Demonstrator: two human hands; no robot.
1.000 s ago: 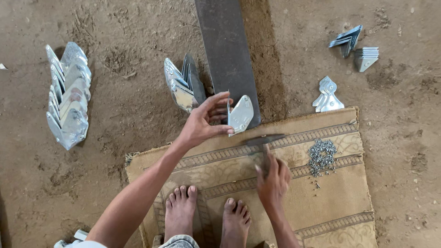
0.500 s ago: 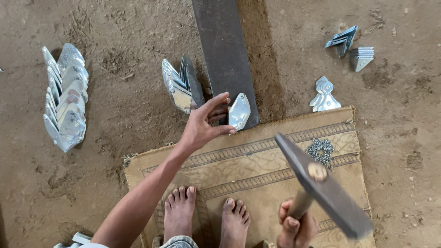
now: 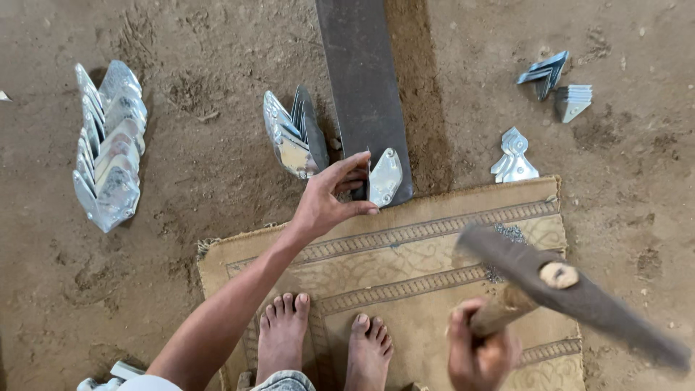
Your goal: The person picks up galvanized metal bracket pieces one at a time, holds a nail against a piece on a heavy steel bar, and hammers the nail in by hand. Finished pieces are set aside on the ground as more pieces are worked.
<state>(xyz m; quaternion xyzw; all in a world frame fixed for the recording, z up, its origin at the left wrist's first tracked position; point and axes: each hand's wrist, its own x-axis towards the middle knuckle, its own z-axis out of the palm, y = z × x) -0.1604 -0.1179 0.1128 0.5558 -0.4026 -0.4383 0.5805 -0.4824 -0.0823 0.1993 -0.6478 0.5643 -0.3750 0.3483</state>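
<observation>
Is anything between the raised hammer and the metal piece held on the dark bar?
Nothing visible lies between the hammer, raised in the right hand, and the shiny metal piece on the dark bar. Only the left hand's fingers sit right beside the piece, steadying it.

Hammer (image 3: 572, 297) head motion-blurred, outline smeared. It covers part of the nail pile (image 3: 507, 235). Right hand (image 3: 478, 351) blurred, cut by bottom edge. Steel bar (image 3: 362, 87) runs off top edge.

Stacked metal brackets (image 3: 107, 148) lie on dirt floor (image 3: 203, 58).
</observation>
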